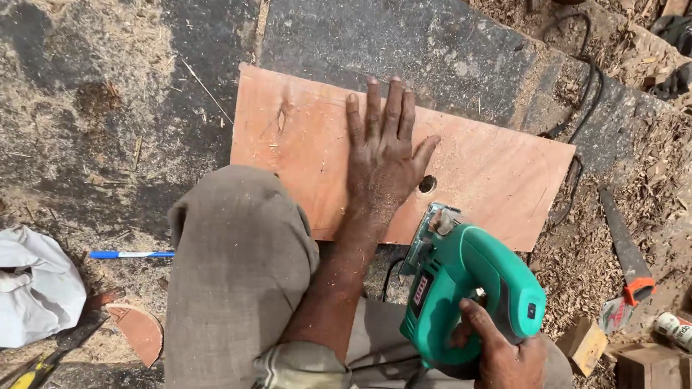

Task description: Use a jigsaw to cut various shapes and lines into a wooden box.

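Note:
A reddish plywood board (pixel 303 137) lies flat on a dark slab, with a knot mark near its left end and a small drilled hole (pixel 427 184) near its middle. My left hand (pixel 382 155) presses flat on the board, fingers spread, just left of the hole. My right hand (pixel 504 353) grips the handle of a green electric jigsaw (pixel 468 288). The saw's front shoe (pixel 431 230) rests at the board's near edge, below the hole. My bent knee in grey trousers (pixel 238 274) covers the board's near left corner.
A blue pen (pixel 130 254) lies on the sawdust-covered ground at left, near a white cloth (pixel 36 284) and a curved plywood offcut (pixel 138 330). A handsaw with an orange handle (pixel 626 259) lies at right among wood shavings. A black cable (pixel 587 94) runs past the board's far right end.

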